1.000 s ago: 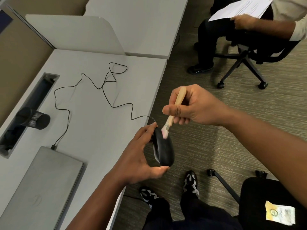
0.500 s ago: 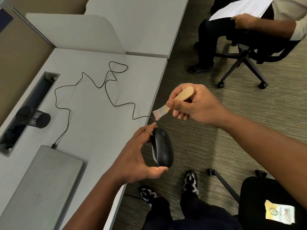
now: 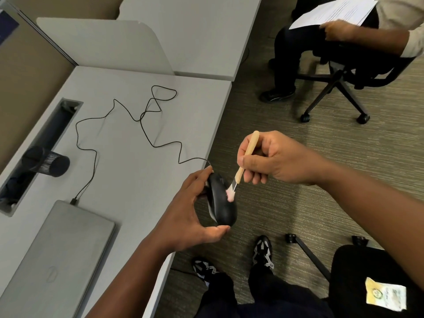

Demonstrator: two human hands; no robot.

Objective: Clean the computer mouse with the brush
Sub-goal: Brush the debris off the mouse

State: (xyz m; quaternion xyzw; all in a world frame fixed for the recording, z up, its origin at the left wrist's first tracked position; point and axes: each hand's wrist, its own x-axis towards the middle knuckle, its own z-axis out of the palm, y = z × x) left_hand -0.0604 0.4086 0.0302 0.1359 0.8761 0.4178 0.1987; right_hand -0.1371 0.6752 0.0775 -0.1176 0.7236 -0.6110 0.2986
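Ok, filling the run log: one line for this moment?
left hand: holds mouse | right hand: brush bristles on mouse | phase: brushing

Left hand (image 3: 185, 216) grips black mouse (image 3: 221, 203); right hand (image 3: 275, 157) presses brush (image 3: 243, 164) bristles against it.

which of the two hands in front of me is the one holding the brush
The right hand pinches the wooden-handled brush, bristles on the black computer mouse. The left hand only cradles that mouse.

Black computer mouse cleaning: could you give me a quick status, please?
Left hand holds black computer mouse off the desk edge. Right hand grips wooden-handled brush, bristles on mouse. Nothing obstructing.
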